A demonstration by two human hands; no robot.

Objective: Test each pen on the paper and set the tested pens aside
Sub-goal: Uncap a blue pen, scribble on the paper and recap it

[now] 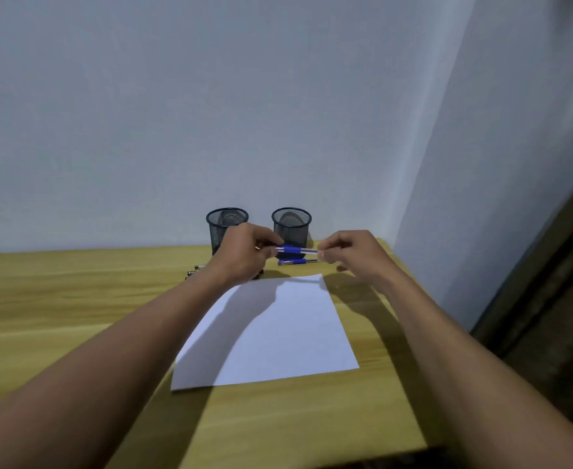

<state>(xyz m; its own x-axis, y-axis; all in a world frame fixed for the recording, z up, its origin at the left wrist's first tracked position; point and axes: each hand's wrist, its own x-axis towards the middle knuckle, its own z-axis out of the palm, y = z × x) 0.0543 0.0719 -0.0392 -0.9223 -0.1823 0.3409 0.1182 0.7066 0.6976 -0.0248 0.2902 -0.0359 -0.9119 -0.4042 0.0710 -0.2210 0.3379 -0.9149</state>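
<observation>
Head view shows the blue pen [293, 249] held level in the air, just beyond the far edge of the paper [278, 330] and in front of the right-hand mesh cup [291, 226]. The left hand [244, 257] is closed around one end, where a small gold-coloured tip peeks out past the fingers, and the right hand [349, 252] pinches the clear end between thumb and forefinger. Whether a cap is coming off I cannot tell.

A pen like this should be light, rigid and smooth-sided, likely to roll if laid on a flat top. I judge the blue grip band near the middle the best place to hold it for writing, since the clear plastic barrel looks slicker. It needs little force; a fingertip pinch is enough, and the tip is the only delicate part.

A second blue pen [298, 262] lies on the wooden table [75, 299] just past the paper's far edge, under the held one. Left of the paper's far corner, partly hidden by the left wrist, a few more pens [195, 270] lie with only their ends showing. The left-hand mesh cup [226, 228] stands beyond those, against the wall; neither cup shows any contents from here. The paper looks unmarked, so I judge testing is at its start.
</observation>
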